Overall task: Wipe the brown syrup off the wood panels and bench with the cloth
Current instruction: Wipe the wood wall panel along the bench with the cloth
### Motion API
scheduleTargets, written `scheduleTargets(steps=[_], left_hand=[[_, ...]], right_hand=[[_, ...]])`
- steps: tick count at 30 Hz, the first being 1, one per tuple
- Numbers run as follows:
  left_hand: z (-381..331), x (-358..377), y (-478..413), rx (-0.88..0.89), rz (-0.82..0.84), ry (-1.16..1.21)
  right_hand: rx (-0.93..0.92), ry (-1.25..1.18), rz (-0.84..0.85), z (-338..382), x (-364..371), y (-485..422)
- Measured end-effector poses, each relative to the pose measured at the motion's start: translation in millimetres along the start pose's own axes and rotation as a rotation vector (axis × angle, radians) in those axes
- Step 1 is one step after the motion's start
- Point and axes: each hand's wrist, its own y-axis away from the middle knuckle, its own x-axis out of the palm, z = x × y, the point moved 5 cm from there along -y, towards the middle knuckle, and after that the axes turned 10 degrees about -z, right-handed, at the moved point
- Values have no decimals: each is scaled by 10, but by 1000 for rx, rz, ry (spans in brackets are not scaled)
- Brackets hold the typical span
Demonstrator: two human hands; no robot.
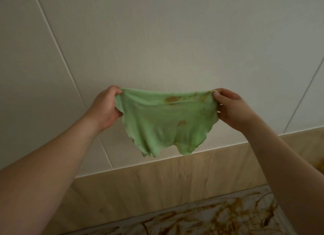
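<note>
A light green cloth [163,126] with several brown syrup stains hangs spread out in front of the pale wall panels [157,50]. My left hand [105,107] pinches its upper left corner, and my right hand [231,107] pinches its upper right corner. The cloth's lower edge dangles free above a light wood strip [157,178]. Below that strip, a white surface [201,219] is streaked with brown syrup [236,206].
The white wall panels are split by thin slanted seams [57,47]. Another patch of brownish syrup shows at the right edge on the wood [320,163]. My forearms reach in from the lower left and lower right.
</note>
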Motion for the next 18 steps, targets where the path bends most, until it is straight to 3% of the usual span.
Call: scheduleTargets(steps=[4,8,11,14,15,18], left_hand=[[-169,57,-35,198,-60,-225],[-406,113,-107,257,-86,-177],[-238,226,-66,-22,149,-40],[511,125,371,-346,330,-311],[683,98,428,-357,322,-404],[841,61,312,-266,177,-552]], right_hand=[[-75,141,-83,95,49,-10],[-113,35,-142,348,160,-51],[127,-92,-58,273,238,-108],[417,145,212,-353,179,185],[441,218,239,-546,131,254],[401,217,37,-767,19,243]])
